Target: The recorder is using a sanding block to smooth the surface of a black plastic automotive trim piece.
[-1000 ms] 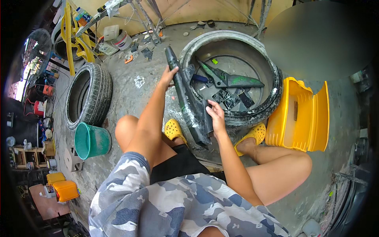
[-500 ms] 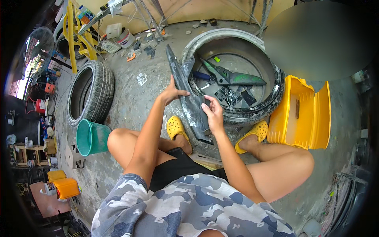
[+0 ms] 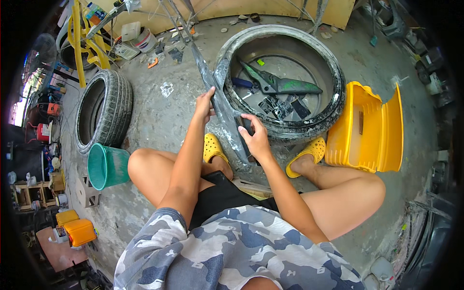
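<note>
A long dark grey plastic panel [image 3: 224, 112], forked at its far end and marked with pale smears, slants in front of me, overlapping the near left rim of a lying tire [image 3: 309, 129]. My left hand [image 3: 205, 104] grips its left edge about midway, with some fingers hidden behind it. On the right edge, lower down, my right hand [image 3: 256, 137] holds it between thumb and fingers, beside a dark flap or recess. Inside the tire lie a green-streaked black panel [image 3: 289, 87], a blue-handled item [image 3: 241, 82] and several dark scraps [image 3: 281, 106].
A yellow plastic crate [image 3: 340, 145] stands right of the tire. To the left are a green bucket [image 3: 108, 166] and an upright tire [image 3: 116, 108]. Metal stand legs [image 3: 176, 19] and scattered scraps lie beyond. My feet wear yellow clogs [image 3: 212, 147].
The panel has tilted and turned to a narrower side. My left hand's thumb has come off its face to the edge. My right hand has shifted slightly left, and the whole view has moved a little.
</note>
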Demonstrator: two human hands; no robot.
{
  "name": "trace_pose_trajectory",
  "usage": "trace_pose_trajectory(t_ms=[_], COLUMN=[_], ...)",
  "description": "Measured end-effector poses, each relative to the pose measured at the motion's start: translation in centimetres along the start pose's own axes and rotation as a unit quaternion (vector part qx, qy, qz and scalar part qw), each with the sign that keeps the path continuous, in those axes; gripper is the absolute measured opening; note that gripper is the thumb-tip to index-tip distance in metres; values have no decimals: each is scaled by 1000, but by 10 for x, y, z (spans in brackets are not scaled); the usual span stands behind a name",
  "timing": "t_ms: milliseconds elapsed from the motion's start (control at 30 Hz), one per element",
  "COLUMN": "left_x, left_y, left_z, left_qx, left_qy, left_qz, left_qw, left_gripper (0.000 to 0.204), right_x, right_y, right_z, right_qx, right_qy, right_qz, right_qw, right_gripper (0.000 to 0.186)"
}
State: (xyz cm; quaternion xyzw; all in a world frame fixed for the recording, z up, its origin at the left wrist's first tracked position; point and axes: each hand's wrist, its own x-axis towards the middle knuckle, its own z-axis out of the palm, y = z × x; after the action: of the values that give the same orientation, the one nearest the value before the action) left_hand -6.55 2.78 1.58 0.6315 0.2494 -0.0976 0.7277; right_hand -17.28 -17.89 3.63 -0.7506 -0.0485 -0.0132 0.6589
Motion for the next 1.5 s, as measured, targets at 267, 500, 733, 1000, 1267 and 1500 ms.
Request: trace_pose_trajectory(t_ms=[267, 500, 733, 1000, 1267, 1500], left_x=[5, 0, -21, -9, 9, 21], left_y=[-18, -14, -7, -7, -27, -32], left_z=[-4, -7, -3, -3, 1, 15], left_qx=[-99, -75, 35, 46, 50, -194], left_qy=[17, -57, -132, -36, 100, 1], left_qz=[20, 38, 79, 83, 129, 84], left_qw=[995, 995, 987, 995, 985, 977], left_gripper=[44, 51, 91, 60, 55, 54], right_x=[-3, -2, -1, -5, -11, -8], right_y=[-3, 5, 15, 4, 10, 16], right_z=[2, 4, 4, 6, 9, 9], right_qx=[-47, -32, -36, -63, -86, -106], right_qy=[-10, 28, 42, 43, 13, -4], right_qz=[-30, -34, -28, -42, -33, -66], right_qw=[998, 999, 998, 996, 996, 992], right_gripper=[35, 36, 37, 35, 35, 35])
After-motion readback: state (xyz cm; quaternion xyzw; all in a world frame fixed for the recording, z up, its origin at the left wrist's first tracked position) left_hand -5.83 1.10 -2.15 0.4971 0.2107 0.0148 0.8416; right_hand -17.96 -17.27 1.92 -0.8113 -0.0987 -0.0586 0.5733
